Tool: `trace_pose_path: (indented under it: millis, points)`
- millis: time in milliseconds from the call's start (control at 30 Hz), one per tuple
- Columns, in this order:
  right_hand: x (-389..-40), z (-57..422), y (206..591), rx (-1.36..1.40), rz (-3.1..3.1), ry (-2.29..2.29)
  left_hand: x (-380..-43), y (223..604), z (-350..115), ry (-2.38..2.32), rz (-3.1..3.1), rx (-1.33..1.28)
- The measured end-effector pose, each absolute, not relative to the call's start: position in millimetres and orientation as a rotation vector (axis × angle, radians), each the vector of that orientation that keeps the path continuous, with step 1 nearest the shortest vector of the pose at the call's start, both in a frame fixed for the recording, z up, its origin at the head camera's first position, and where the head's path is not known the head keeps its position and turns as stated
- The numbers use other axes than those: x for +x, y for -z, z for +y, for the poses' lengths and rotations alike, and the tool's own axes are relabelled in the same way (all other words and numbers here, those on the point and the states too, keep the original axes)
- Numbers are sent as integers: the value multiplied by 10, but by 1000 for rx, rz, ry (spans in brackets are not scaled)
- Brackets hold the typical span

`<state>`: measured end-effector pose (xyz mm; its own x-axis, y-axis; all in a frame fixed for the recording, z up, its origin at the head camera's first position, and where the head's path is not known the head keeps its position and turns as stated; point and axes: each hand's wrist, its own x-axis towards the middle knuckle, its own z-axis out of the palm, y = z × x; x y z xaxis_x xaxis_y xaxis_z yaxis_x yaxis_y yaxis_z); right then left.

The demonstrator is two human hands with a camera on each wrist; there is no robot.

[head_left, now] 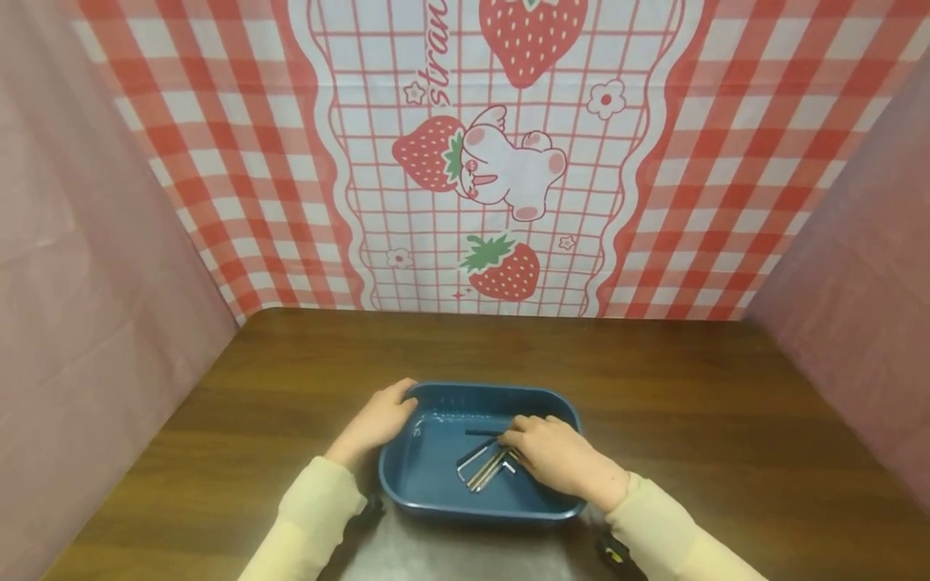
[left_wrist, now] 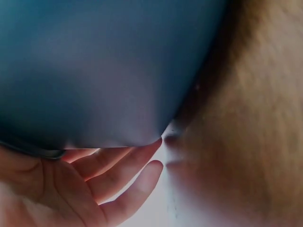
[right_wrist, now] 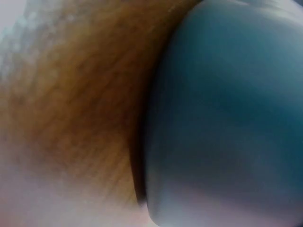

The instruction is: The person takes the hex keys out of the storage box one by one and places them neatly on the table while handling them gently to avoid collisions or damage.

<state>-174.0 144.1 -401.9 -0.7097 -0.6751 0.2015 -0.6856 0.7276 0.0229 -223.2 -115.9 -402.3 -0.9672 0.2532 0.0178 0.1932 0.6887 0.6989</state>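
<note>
A blue rectangular basin point(head_left: 436, 476) with rounded corners stands near the table's front. My left hand point(head_left: 381, 415) holds its upper left rim, thumb over the inside and fingers along the outside. The left wrist view shows those fingers point(left_wrist: 125, 172) against the basin's outer wall point(left_wrist: 104, 71). Inside lie several L-shaped hex keys point(head_left: 485, 472), silver, brass-coloured and black, fanned out on the bottom. My right hand point(head_left: 555, 452) reaches over the right rim, fingers curled around the keys' right ends; its fingertips are partly hidden. The right wrist view has only the basin's outside point(right_wrist: 222, 118).
The brown wooden table point(head_left: 690, 403) extends around the basin, with a greyish shiny patch point(head_left: 443, 549) at its front edge. A red-and-white strawberry cloth point(head_left: 501, 161) hangs behind. Pink curtains point(head_left: 94, 282) close off both sides.
</note>
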Motion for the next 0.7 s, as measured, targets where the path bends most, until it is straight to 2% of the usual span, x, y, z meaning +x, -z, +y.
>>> trace_pose_path:
  millis: [700]
  points:
    - [-1777, 1438, 4041, 1014, -2670, -99, -2259, 4067, -1167, -1173, 2819, 341]
